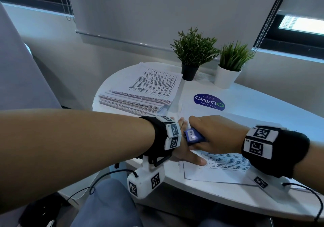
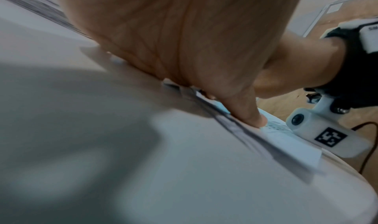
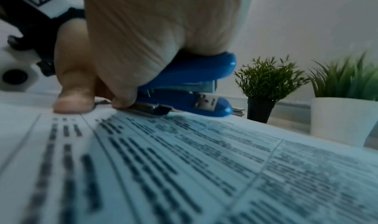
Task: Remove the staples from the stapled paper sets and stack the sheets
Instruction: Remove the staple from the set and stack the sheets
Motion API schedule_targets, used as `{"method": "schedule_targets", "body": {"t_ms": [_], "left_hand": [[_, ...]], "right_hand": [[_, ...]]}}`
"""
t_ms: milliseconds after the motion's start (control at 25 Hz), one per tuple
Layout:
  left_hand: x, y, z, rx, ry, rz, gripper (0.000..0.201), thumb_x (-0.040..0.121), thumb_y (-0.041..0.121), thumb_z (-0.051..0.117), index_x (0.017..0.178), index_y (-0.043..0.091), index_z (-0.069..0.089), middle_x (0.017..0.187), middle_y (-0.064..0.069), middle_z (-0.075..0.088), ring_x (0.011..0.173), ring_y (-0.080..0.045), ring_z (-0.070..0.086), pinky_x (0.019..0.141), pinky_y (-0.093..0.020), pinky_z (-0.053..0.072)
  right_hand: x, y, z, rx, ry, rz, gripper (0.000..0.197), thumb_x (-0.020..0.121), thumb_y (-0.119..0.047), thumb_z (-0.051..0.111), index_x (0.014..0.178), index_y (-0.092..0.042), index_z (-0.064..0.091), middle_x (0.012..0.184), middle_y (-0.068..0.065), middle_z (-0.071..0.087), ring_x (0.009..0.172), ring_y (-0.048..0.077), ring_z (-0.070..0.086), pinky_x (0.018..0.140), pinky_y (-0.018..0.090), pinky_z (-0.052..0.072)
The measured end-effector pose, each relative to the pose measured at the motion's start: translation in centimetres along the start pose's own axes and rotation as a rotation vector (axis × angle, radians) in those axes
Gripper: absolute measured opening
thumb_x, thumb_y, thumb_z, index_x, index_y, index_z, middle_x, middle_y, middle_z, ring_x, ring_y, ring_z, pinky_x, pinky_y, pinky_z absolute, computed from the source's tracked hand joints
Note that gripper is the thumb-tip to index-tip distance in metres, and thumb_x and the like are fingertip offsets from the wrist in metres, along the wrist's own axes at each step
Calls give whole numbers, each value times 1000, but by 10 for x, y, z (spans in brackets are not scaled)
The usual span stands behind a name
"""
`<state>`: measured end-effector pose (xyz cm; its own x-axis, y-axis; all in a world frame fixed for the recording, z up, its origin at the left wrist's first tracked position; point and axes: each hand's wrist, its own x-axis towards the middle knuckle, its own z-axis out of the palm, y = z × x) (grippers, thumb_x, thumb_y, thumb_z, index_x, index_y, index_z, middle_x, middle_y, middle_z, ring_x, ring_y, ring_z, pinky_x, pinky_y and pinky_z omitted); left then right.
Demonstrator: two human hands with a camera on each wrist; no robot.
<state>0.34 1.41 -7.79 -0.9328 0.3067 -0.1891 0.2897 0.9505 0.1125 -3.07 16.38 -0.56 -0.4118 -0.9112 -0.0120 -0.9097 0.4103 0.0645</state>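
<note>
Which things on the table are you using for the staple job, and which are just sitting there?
For the job:
blue stapler, gripped by the right hand
printed sheet, pressed down by the left hand
pile of papers

Just sitting there:
plant in black pot
plant in white pot
blue sticker

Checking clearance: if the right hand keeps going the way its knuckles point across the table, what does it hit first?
Most likely the left hand, pressing the printed sheet directly ahead of the right hand and its blue stapler.
</note>
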Motion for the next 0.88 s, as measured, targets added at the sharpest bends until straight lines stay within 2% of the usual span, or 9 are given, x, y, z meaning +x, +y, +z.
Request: {"method": "schedule_targets", "body": {"t_ms": [80,160,240,320,360,440,600,800,880], "left_hand": [[-4,3,-7,23,-2,53,77,81,77,46,147,49,17,163,-10,-6,147,-29,-17,111,-54,-21],[-10,8,-15,50,-32,106,65,88,68,46,147,47,26,163,-7,-3,147,-31,-14,104,-44,-27],[-12,10,-17,46,-17,120,65,88,67,47,147,46,27,163,-6,-3,147,-30,-12,107,-46,-25],[-9,8,-13,14,-31,78,75,85,72,47,149,45,20,163,-5,-4,147,-27,-14,112,-52,-19],[-8,6,-11,4,-50,32,85,81,77,46,151,43,12,163,-7,-8,147,-26,-19,114,-53,-19],[-9,5,-13,27,-129,-41,100,78,82,43,152,38,-7,159,-14,-22,143,-27,-31,115,-53,-17],[-23,16,-30,-13,-180,-149,108,81,76,46,149,26,-22,157,-12,-28,143,-27,-31,114,-45,-19],[-22,16,-24,-96,-167,-242,128,73,81,53,146,16,-29,157,-7,-30,144,-28,-28,117,-44,-11],[-18,12,-19,-129,-165,-254,132,69,84,53,146,15,-29,157,-5,-30,145,-27,-26,117,-44,-9]], "right_hand": [[-4,1,1,-85,118,-167,48,79,-47,73,91,-33,29,74,-17,47,61,4,33,55,5,19],[-3,2,1,-178,183,-265,49,72,-41,78,90,-26,35,72,-10,56,55,7,42,59,11,25],[-3,0,0,-165,163,-285,47,73,-41,77,90,-26,35,73,-10,57,55,9,48,58,12,26],[-2,-1,-3,-40,76,-171,45,80,-44,71,89,-39,27,75,-21,50,59,2,41,59,3,21],[-1,-2,-3,26,8,-61,45,84,-47,66,86,-44,21,75,-23,46,61,0,40,56,6,24],[2,0,3,137,-153,163,39,86,-54,62,85,-37,26,78,-18,48,68,4,48,58,15,32],[10,-1,5,257,-241,401,40,82,-55,65,80,-25,38,85,-5,55,75,15,53,69,32,42],[14,-7,-1,317,-345,567,38,84,-51,65,76,-21,43,81,-5,50,69,10,44,63,26,33],[16,-9,-3,324,-382,601,36,86,-50,64,83,-17,50,87,-2,53,72,11,45,61,24,31]]}}
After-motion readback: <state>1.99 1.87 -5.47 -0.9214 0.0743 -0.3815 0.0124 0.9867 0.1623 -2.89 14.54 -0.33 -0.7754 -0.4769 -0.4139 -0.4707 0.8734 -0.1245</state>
